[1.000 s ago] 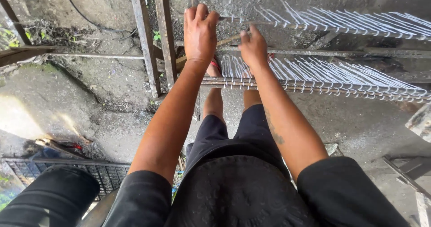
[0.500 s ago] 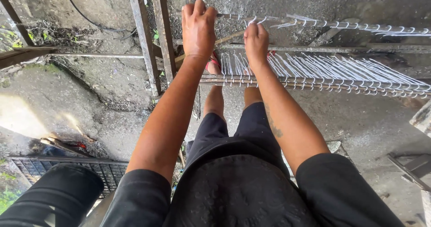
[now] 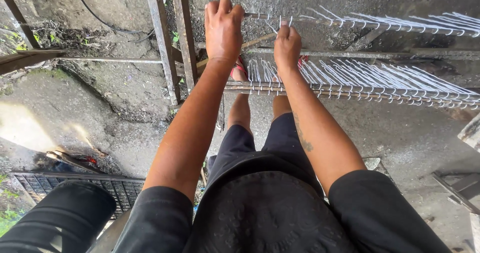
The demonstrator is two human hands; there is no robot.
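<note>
At nine o'clock lies the rough ground (image 3: 60, 118), and low at eight o'clock sits a dark metal grate (image 3: 75, 188). Two rusty upright bars (image 3: 172, 43) stand just left of the arms.

The left hand (image 3: 222, 28) is at twelve o'clock. Its grip is clenched over the end of the far rod (image 3: 310, 19), the same spot as half a second ago. It keeps the rod steady.

Just beside it, the right hand (image 3: 287, 45) has its fingers pinched on a thin white string (image 3: 280, 24) at the far rod. One second ago this hand sat lower with fingers more open; now it is up at the rod and pinching. So the string work is going on at the left end of the rod.

From one to three o'clock, many white strings (image 3: 380, 78) run between the far rod and the near rod (image 3: 350, 90). The far strings have shifted since a moment ago, so the rod has wobbled a bit. The near rod looks the same.

Below the hands are bare legs and a red sandal strap (image 3: 239, 68).
</note>
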